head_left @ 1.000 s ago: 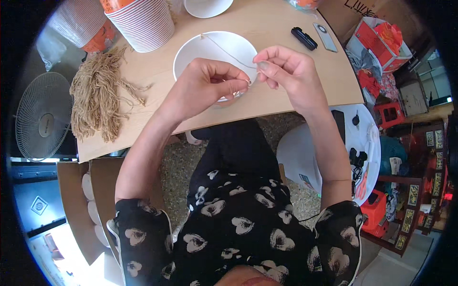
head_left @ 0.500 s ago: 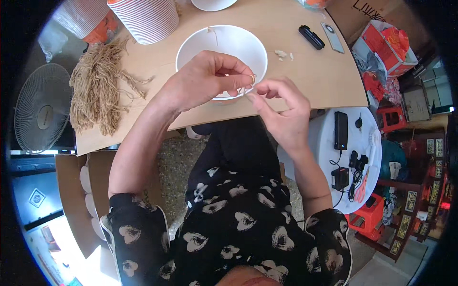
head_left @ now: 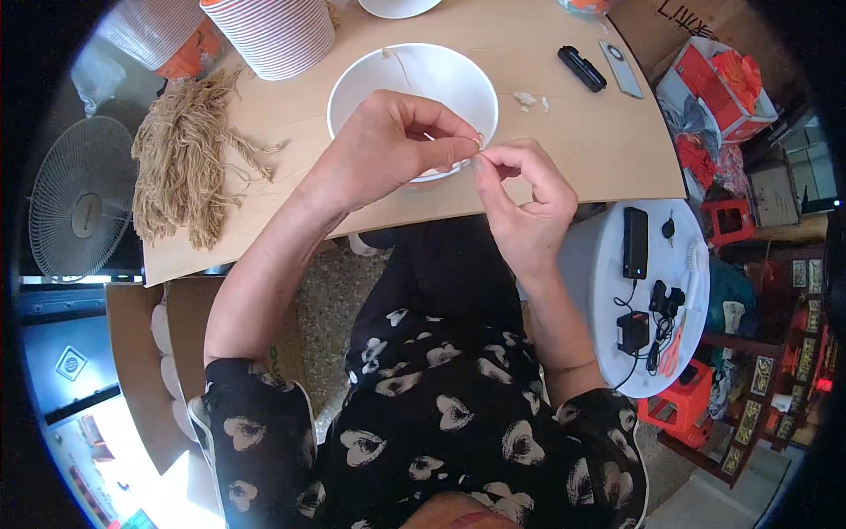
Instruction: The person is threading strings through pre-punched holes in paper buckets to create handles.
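Over the near rim of a white bowl (head_left: 361, 84), my hands meet fingertip to fingertip. My left hand (head_left: 397, 145) is closed in a pinch, its thumb and forefinger on a thin pale strand (head_left: 480, 144) that is mostly hidden by the fingers. Against it, my right hand (head_left: 533, 198) pinches at the same spot, thumb pressed to forefinger. Another thin strand (head_left: 401, 63) hangs over the bowl's far rim to the inside. To the left lies a loose bundle of beige cords (head_left: 189, 163) on the table.
Stacked bowls (head_left: 269, 35) stand at the table's (head_left: 582, 167) far left. Small pale scraps (head_left: 526, 100), a black case (head_left: 582, 69) and a phone (head_left: 621, 69) lie right of the bowl. A round white stool (head_left: 599, 264) holds cables and chargers. A fan (head_left: 84, 203) stands left.
My fingertips have drawn together and slightly up; the strand that showed between them is now mostly covered. The whole view has shifted a little.
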`<state>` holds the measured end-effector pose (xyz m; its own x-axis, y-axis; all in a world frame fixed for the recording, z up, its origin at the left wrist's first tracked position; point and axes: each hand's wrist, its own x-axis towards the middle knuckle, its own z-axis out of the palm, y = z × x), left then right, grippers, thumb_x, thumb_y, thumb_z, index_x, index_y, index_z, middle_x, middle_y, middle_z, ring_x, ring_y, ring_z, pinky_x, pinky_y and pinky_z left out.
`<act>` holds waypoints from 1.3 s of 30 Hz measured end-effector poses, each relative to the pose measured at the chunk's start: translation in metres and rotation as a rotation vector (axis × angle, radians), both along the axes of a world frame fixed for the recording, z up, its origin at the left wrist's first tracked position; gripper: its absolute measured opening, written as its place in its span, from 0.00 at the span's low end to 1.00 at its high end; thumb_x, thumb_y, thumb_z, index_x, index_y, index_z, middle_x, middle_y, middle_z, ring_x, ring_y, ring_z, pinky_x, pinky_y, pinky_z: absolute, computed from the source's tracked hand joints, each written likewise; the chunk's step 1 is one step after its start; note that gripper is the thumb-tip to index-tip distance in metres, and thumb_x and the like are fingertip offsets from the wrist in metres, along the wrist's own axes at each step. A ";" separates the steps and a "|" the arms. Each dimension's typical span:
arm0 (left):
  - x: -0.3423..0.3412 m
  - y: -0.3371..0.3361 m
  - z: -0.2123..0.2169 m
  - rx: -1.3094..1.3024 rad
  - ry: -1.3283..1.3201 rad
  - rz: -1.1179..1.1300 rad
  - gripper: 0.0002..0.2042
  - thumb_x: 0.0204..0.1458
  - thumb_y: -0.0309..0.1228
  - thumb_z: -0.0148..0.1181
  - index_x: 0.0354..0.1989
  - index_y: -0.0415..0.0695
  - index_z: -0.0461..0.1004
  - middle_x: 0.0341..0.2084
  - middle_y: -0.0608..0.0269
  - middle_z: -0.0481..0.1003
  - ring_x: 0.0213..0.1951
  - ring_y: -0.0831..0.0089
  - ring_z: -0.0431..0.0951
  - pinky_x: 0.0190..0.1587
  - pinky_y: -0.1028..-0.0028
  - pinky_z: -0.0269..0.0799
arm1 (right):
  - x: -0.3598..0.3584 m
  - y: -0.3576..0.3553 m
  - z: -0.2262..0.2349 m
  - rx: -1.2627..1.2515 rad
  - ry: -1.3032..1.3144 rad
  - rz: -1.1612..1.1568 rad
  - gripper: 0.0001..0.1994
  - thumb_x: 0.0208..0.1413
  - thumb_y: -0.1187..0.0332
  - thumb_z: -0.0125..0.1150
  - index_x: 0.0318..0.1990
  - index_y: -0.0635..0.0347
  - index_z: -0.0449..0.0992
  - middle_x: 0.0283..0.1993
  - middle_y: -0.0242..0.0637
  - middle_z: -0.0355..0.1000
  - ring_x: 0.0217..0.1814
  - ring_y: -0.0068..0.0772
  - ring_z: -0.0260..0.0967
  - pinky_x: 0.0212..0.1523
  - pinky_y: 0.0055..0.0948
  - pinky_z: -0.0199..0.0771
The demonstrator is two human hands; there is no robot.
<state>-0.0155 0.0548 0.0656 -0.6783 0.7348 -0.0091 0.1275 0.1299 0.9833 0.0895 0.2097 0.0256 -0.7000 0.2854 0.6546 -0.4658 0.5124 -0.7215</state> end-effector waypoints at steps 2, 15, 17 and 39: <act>0.001 0.002 0.002 0.007 -0.006 0.005 0.08 0.55 0.25 0.66 0.40 0.35 0.82 0.29 0.67 0.80 0.31 0.84 0.77 0.36 0.82 0.73 | 0.002 0.001 0.001 -0.070 -0.032 0.025 0.03 0.51 0.82 0.65 0.33 0.68 0.78 0.31 0.33 0.74 0.31 0.22 0.71 0.35 0.21 0.71; 0.012 0.006 -0.004 0.098 0.159 0.053 0.07 0.54 0.22 0.65 0.40 0.33 0.80 0.31 0.64 0.81 0.34 0.82 0.80 0.36 0.82 0.77 | 0.000 0.014 0.008 -0.231 -0.292 0.124 0.04 0.57 0.75 0.63 0.35 0.68 0.80 0.30 0.30 0.76 0.32 0.14 0.69 0.36 0.18 0.69; 0.012 0.005 -0.003 0.098 0.128 0.038 0.08 0.54 0.22 0.65 0.41 0.33 0.79 0.31 0.63 0.81 0.34 0.82 0.80 0.37 0.82 0.78 | 0.000 0.015 0.010 -0.371 -0.355 0.166 0.05 0.57 0.75 0.64 0.36 0.69 0.81 0.30 0.29 0.77 0.32 0.13 0.69 0.35 0.16 0.69; 0.010 0.003 0.001 0.047 0.139 -0.004 0.08 0.54 0.20 0.65 0.42 0.33 0.80 0.32 0.61 0.82 0.34 0.82 0.81 0.35 0.83 0.77 | 0.013 0.016 0.018 -0.423 -0.360 0.249 0.07 0.60 0.78 0.58 0.41 0.72 0.80 0.36 0.37 0.79 0.37 0.18 0.75 0.38 0.19 0.75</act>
